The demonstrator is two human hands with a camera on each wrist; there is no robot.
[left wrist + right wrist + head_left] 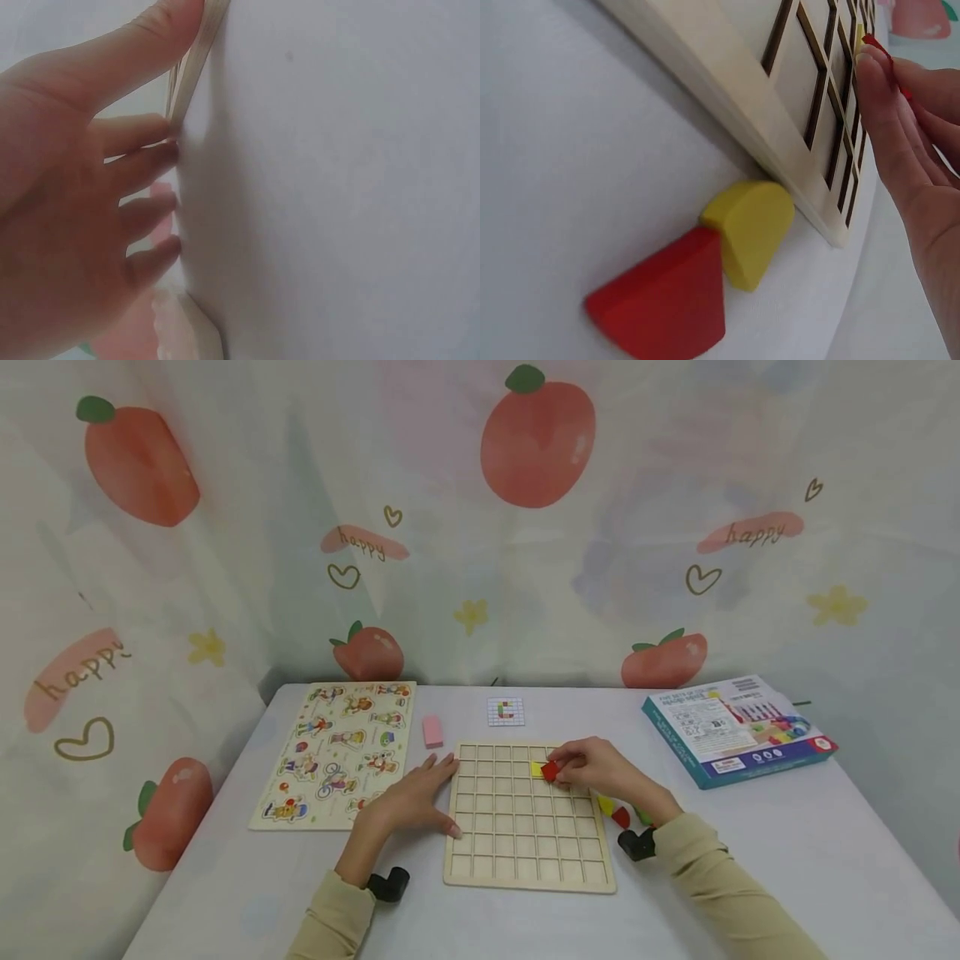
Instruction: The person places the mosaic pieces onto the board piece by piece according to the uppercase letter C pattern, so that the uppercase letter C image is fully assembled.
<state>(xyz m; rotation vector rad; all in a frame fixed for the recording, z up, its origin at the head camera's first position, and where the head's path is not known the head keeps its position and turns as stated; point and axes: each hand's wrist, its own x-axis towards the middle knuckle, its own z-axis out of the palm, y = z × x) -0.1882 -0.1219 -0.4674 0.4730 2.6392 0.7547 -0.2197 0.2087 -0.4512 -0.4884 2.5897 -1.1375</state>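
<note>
Head view, item: red block [550, 771] pinched in our right hand [592, 768] over the grid board [525, 852], beside a seated yellow block [537, 768]. Left hand [412, 797] flat, fingers released, bracing the board's edge. Risk: we misalign the block, it jams or knocks yellow loose.

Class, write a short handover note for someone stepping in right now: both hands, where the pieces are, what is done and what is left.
Left hand: open, flat on the table, fingers against the left edge of the wooden grid board.
Right hand: pinches a red piece over the board's upper rows.
Done: one yellow piece sits in a cell just left of the red one.
Left: the red piece is not yet released; the other cells in view are bare. Loose yellow wedge and red wedge lie beside the board's right edge. Pattern card lies behind the board.
</note>
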